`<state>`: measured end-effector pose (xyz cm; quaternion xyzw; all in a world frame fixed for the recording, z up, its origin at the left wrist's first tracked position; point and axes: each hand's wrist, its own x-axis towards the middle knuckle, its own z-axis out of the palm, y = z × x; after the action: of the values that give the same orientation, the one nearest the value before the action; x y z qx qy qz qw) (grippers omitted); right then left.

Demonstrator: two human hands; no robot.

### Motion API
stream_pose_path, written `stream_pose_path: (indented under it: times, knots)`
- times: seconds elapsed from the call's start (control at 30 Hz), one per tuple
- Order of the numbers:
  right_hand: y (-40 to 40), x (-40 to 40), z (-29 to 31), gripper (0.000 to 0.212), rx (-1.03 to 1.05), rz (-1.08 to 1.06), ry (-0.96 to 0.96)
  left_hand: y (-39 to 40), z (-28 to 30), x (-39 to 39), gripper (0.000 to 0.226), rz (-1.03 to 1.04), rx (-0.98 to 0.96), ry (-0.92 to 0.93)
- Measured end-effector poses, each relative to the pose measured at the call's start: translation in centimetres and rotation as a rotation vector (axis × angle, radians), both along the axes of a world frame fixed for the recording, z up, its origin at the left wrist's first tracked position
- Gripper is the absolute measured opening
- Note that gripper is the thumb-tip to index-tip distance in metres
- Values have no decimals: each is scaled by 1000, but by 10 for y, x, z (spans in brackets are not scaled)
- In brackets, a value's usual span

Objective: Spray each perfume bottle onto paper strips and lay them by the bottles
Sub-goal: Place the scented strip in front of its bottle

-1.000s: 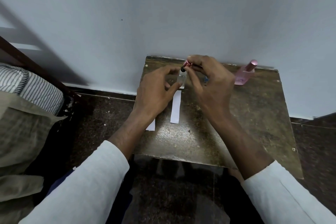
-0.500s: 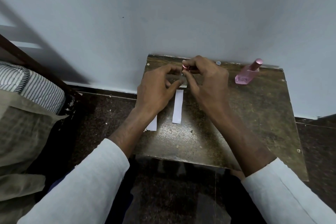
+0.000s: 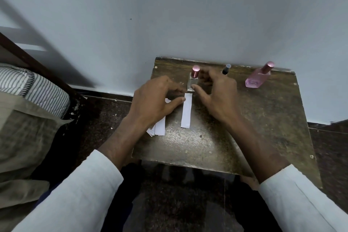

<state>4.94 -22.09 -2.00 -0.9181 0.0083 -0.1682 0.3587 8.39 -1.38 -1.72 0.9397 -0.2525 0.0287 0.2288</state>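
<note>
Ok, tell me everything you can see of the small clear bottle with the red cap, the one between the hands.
The small clear bottle looks like glass, squarish, with a metallic pinkish-red cap fitted on top. It stands upright near the back edge of the worn table, close to the wall. A single white paper strip lies just in front of it. The right hand curves close beside it; actual contact is unclear.

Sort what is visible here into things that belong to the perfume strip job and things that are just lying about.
Belongs to the job:
- small clear bottle with red cap
- dark-capped bottle
- pink bottle
- single paper strip
- stack of paper strips
- left hand, right hand

Just lying about:
- striped cushion
- wooden frame
</note>
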Motion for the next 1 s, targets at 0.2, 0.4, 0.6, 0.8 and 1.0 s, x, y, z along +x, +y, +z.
stream_pose_path:
  times: [0.2,0.4,0.6,0.8,1.0]
  knots:
    - [7,3,0,34,42,-58,-35,-3,-1,-2,32,-64,139,7]
    - [8,6,5,36,65,-96,-67,-7,-2,3,34,-42,132,16]
    - [8,6,0,34,77,-89,-75,-13,-4,12,38,3,114,45]
    - [5,8,-2,36,66,-86,-45,-16,-8,18,36,40,74,63]
    - [6,11,-3,37,56,-57,-37,-17,-7,18,37,103,22,101]
